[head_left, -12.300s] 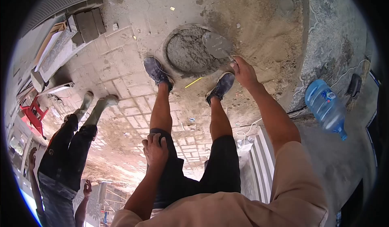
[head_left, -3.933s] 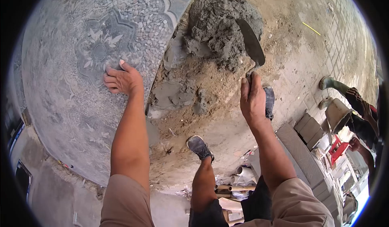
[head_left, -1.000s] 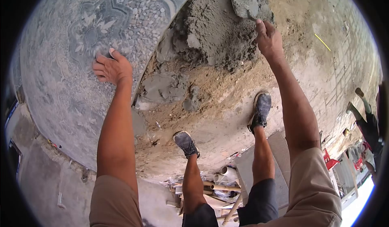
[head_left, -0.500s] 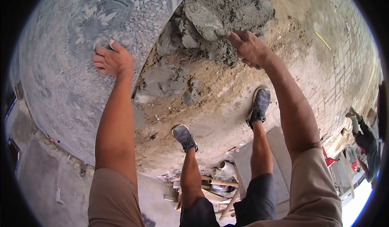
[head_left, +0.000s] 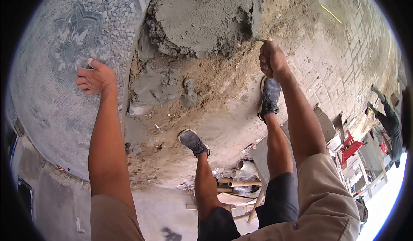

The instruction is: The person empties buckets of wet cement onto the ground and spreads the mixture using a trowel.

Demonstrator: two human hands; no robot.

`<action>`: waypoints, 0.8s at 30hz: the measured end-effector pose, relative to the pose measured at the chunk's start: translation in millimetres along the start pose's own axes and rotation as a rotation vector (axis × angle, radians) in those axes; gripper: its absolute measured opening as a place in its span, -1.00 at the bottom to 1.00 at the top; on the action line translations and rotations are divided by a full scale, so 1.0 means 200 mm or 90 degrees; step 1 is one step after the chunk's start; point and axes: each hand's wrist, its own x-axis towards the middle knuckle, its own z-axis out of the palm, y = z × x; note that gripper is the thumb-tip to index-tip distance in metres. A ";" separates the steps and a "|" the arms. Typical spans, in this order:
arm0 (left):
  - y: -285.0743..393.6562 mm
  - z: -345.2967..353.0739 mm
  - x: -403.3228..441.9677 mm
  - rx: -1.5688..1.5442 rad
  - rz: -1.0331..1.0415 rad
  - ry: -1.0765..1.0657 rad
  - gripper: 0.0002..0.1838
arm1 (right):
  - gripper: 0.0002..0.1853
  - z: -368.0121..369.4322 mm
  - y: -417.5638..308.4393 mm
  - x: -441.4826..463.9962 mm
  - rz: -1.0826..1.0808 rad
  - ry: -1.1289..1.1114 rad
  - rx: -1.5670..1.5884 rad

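The right hand (head_left: 272,60) has its fingers wrapped around the handle of a trowel (head_left: 257,23), whose blade appears nearly edge-on against the right-hand side of a wet mortar heap (head_left: 198,21). The left hand (head_left: 97,77) rests on a patterned slab (head_left: 56,107) set with pebbles and a carved flower motif; its fingers are loosely bent and its thumb stands apart from them. The heap has a broad smoothed face with rough, crumbly margins and lies on sandy ground (head_left: 219,84) beside the slab's edge. Smaller mortar patches (head_left: 157,86) lie nearer the feet. The left shoe (head_left: 193,142) and right shoe (head_left: 270,95) are planted well apart. Farther out are a yellow strip (head_left: 331,14), brick-pattern paving (head_left: 355,64), stacked pipes (head_left: 245,183), a red plastic stool (head_left: 352,148) and another person (head_left: 390,120), small at the margin.
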 end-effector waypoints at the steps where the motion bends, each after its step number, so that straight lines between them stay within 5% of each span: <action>1: 0.00 0.00 0.00 0.009 -0.008 0.000 -0.27 | -0.48 0.05 0.08 0.00 0.025 -0.024 0.058; 8: 0.00 0.01 0.01 0.031 -0.010 0.026 -0.28 | -0.41 0.38 0.38 -0.18 0.023 -0.186 0.080; 12: -0.02 0.01 0.01 0.038 -0.004 0.031 -0.28 | -0.46 0.60 0.55 -0.21 -0.012 -0.236 -0.144; 14: -0.01 0.00 0.00 0.027 0.010 0.023 -0.29 | -0.55 0.67 0.66 -0.20 -0.433 0.026 -0.616; 21: 0.01 -0.04 -0.01 0.006 0.025 0.019 -0.25 | -0.69 0.31 0.06 -0.02 -0.730 0.366 -0.782; 24: 0.01 -0.05 -0.01 0.012 0.005 -0.014 -0.27 | -0.66 0.26 -0.19 0.10 -0.658 0.422 -0.742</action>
